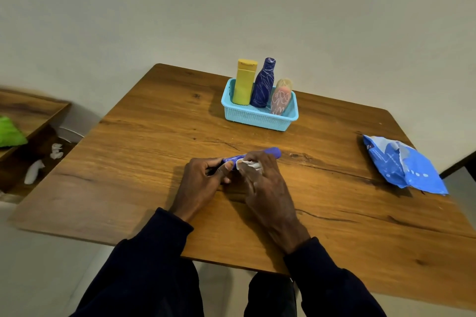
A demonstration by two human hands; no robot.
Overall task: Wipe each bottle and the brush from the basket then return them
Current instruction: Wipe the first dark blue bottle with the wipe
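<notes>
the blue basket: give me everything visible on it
The basket is light turquoise plastic, rectangular with rounded corners, an outturned rim and finely perforated walls. It sits upright on the far part of the wooden table. Three bottles stand in it: a yellow bottle, a dark blue bottle and a leaning pink bottle. The left hand and right hand are nearer the camera, clear of it.
</notes>
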